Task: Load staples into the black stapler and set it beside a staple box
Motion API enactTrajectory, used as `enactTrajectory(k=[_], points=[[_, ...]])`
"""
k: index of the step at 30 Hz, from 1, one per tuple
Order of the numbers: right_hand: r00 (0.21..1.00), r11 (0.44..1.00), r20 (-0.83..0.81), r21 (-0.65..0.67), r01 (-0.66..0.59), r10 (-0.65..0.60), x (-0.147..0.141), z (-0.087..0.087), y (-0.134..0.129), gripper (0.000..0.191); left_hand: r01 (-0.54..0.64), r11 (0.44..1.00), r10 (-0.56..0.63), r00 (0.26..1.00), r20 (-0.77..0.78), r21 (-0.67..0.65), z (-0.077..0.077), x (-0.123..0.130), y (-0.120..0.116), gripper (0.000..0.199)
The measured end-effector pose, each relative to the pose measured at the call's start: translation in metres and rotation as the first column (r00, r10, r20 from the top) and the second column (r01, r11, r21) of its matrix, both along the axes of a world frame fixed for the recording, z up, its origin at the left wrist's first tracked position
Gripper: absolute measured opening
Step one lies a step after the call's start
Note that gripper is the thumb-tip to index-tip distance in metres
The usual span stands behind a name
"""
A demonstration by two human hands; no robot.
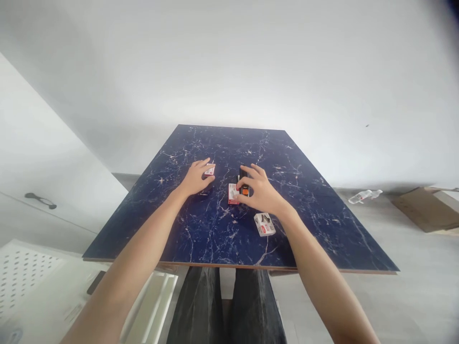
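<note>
On the dark blue marbled table [215, 229], my left hand [197, 177] has its fingers apart beside a small red and white box [210, 169], with fingertips at its edges. My right hand [255, 187] reaches over a second red and white box [233, 193], its thumb and a finger on that box's right side. A black object with an orange part [245, 191] lies under the right hand, partly hidden by the fingers. Nearer the front edge, below my right wrist, sits a white box [264, 224] with a black picture and red print.
A clear plastic bottle [365, 196] and an open cardboard box [426, 209] are on the floor at the right. White wall lies behind the table. A white door with a dark handle [40, 199] stands at the left, above a perforated white panel [25, 277].
</note>
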State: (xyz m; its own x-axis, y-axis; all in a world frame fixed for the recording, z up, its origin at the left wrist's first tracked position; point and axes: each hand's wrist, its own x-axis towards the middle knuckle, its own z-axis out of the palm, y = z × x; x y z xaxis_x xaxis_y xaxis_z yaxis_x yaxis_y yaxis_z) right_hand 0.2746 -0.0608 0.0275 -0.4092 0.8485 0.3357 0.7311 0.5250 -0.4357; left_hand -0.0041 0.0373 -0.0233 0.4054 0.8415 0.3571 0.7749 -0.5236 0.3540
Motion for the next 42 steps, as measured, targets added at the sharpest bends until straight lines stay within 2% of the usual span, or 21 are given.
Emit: enactTrajectory(k=[2,4,6,7,8,10,14,17,19,22,24,26,28,30,32,34,35,37,38,40,42], points=[[0.992,0.998,-0.127,-0.056,0.001,-0.008,0.017,0.007,-0.007,0.022,0.046,0.997,-0.048,0.998,-0.04,-0.056,-0.001,0.001,0.01,0.059],[0.97,0.971,-0.233,-0.209,-0.119,0.069,0.038,0.008,-0.02,0.027,0.071,0.993,-0.078,0.994,-0.07,-0.099,0.0,0.002,0.016,0.061],[0.947,0.858,-0.264,-0.426,-0.286,0.185,0.056,0.004,-0.035,0.041,0.103,0.987,-0.113,0.991,-0.076,-0.121,0.005,0.002,0.017,0.057],[0.949,0.806,-0.233,-0.509,-0.303,0.211,0.062,0.001,-0.043,0.05,0.118,0.984,-0.128,0.99,-0.064,-0.13,0.009,0.002,0.015,0.055],[0.958,0.779,-0.193,-0.558,-0.286,0.214,0.066,-0.003,-0.049,0.059,0.131,0.981,-0.138,0.99,-0.038,-0.142,0.013,0.003,0.011,0.056],[0.977,0.78,-0.115,-0.588,-0.212,0.18,0.066,-0.009,-0.057,0.072,0.163,0.973,-0.159,0.987,0.037,-0.165,0.022,0.007,-0.003,0.065],[0.998,0.85,-0.059,-0.524,-0.057,0.03,0.052,-0.015,-0.056,0.059,0.305,0.94,-0.289,0.95,0.118,-0.155,0.036,0.032,-0.036,0.082],[0.997,0.89,-0.069,-0.456,0.009,-0.046,0.047,-0.017,-0.053,0.058,0.391,0.891,-0.393,0.919,0.038,-0.23,0.035,0.051,-0.052,0.089],[0.996,0.907,-0.079,-0.421,0.015,-0.053,0.049,-0.019,-0.053,0.059,0.398,0.875,-0.41,0.912,0.016,-0.277,0.031,0.056,-0.055,0.094],[0.998,0.933,-0.044,-0.359,0.021,-0.04,0.055,-0.018,-0.051,0.047,0.354,0.876,-0.357,0.933,0.054,-0.329,0.023,0.054,-0.053,0.104],[0.998,0.968,-0.045,-0.248,0.036,-0.049,0.056,-0.012,-0.042,0.038,0.336,0.88,-0.321,0.942,0.101,-0.336,0.018,0.052,-0.051,0.107],[0.989,0.992,-0.109,-0.087,0.087,-0.096,0.051,-0.002,-0.025,0.037,0.351,0.872,-0.314,0.936,0.16,-0.342,0.013,0.051,-0.048,0.112],[0.965,0.984,-0.206,0.039,0.172,-0.161,0.037,0.009,0.0,0.044,0.389,0.846,-0.318,0.917,0.241,-0.364,0.008,0.049,-0.046,0.115],[0.951,0.974,-0.257,0.098,0.205,-0.175,0.016,0.017,0.028,0.045,0.415,0.844,-0.281,0.881,0.38,-0.339,0.004,0.045,-0.041,0.102],[0.968,0.977,-0.205,0.127,0.173,-0.144,-0.008,0.02,0.054,0.04,0.338,0.912,-0.166,0.823,0.543,-0.234,0.003,0.039,-0.034,0.082],[0.998,0.997,-0.022,0.047,0.067,-0.066,-0.028,0.017,0.075,0.029,0.158,0.976,-0.025,0.77,0.637,-0.152,0.003,0.031,-0.027,0.069],[0.996,0.999,0.087,-0.029,0.016,-0.014,-0.035,0.015,0.082,0.027,0.076,0.986,0.035,0.771,0.636,-0.146,0.003,0.029,-0.025,0.065],[0.977,0.986,0.197,-0.159,-0.048,0.079,-0.04,0.013,0.091,0.033,-0.004,0.983,0.104,0.831,0.547,-0.181,0.002,0.027,-0.023,0.062],[0.977,0.983,0.189,-0.171,-0.066,0.099,-0.038,0.013,0.093,0.038,-0.003,0.978,0.104,0.872,0.478,-0.208,0.001,0.028,-0.023,0.062],[0.995,0.994,0.081,-0.101,-0.047,0.056,-0.027,0.014,0.091,0.046,0.044,0.967,0.048,0.938,0.344,-0.253,-0.001,0.033,-0.028,0.066],[0.995,0.997,-0.07,-0.011,0.074,-0.074,-0.011,0.01,0.085,0.053,0.111,0.956,-0.039,0.966,0.257,-0.27,-0.001,0.041,-0.034,0.069]])
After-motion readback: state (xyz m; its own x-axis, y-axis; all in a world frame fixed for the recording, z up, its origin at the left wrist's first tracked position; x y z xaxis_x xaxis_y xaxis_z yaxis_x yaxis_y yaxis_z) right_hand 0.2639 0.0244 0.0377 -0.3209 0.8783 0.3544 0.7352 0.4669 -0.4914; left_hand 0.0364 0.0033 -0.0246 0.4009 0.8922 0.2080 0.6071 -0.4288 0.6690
